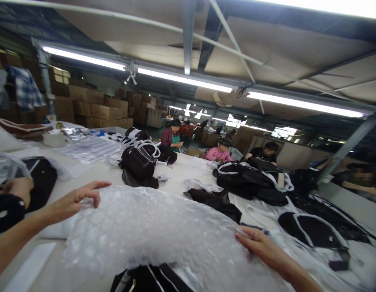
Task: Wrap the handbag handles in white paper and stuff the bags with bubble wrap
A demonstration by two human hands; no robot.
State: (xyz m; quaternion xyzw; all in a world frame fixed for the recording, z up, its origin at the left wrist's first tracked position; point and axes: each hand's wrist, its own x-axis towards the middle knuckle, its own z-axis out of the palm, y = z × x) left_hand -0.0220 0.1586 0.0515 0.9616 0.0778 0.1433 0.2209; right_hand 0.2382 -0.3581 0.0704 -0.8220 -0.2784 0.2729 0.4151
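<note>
A wide sheet of clear bubble wrap [151,227] spans the foreground, bowed upward in the middle. At its upper left corner is my left hand [75,200], index finger stretched out, the other fingers curled round the edge. On the right edge, my right hand [257,245] pinches the plastic between thumb and fingers. Beneath the sheet's lower edge, a black bag [154,280] with a zipper shows in part at the bottom of the view; the rest of it is hidden.
Black bags with white-wrapped handles [139,162] stand across the white table [178,170], with more piled at right [251,178]. A co-worker's hand [20,188] is at far left near a black bag. Several people sit beyond the table; cartons [105,112] are stacked behind.
</note>
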